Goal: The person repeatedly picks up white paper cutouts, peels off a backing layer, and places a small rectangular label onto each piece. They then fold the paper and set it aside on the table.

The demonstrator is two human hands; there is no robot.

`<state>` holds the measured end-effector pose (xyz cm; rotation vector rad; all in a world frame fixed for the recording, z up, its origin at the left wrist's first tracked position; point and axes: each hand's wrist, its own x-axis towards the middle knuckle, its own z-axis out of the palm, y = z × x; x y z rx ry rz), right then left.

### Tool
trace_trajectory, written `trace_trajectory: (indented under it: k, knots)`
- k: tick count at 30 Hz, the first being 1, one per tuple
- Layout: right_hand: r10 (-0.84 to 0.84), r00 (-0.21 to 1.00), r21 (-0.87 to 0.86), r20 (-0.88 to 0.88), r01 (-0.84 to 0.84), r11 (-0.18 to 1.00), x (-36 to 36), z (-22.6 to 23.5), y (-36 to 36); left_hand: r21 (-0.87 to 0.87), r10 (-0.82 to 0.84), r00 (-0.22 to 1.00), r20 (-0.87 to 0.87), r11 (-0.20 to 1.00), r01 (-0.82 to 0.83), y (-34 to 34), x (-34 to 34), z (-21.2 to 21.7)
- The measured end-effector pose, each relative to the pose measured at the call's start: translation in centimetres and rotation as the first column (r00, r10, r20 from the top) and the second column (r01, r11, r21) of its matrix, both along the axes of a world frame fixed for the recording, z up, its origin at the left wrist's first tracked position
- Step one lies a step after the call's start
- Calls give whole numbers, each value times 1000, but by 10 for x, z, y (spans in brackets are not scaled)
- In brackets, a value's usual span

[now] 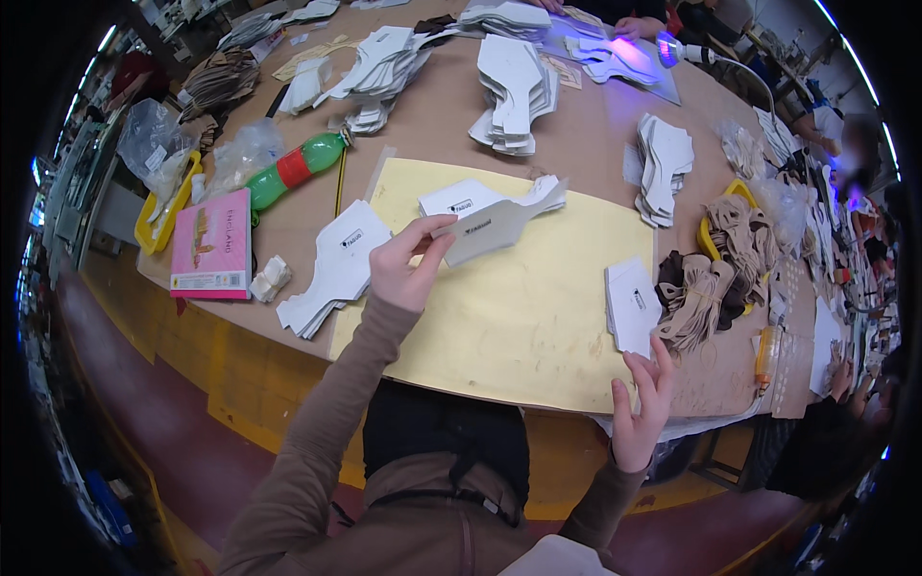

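My left hand (pixel 408 264) pinches a white shaped card piece (pixel 495 230) and holds it just above a yellow sheet (pixel 519 317) that covers the near part of the brown table (pixel 586 144). More white pieces (pixel 461 200) lie behind it on the sheet. A stack of the same white pieces (pixel 336 269) rests left of my left hand. My right hand (pixel 642 403) hovers with fingers spread at the table's near edge, just below a small white stack (pixel 632 305), holding nothing.
A pink book (pixel 211 245), a green bottle with a red label (pixel 293 171) and a yellow tray (pixel 158 206) sit at the left. Piles of white pieces (pixel 519 91) fill the far side. Brown cut pieces (pixel 715 278) lie right. Another person's hands (pixel 629 26) work under a purple lamp (pixel 669 50).
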<state>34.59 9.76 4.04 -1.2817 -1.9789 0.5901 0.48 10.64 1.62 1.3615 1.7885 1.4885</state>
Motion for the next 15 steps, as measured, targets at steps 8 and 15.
trace_trajectory:
  k: [8, 15]
  knots:
    - [-55, 986, 155, -155, 79, 985, -35, 23, 2, -148, -154, 880, 449, 959, 244, -54, 25, 18]
    - [77, 986, -91, -149, -92, 992, -78, 14, -14, -246, -56, 786, 616, 934, 260, -72, 30, -19]
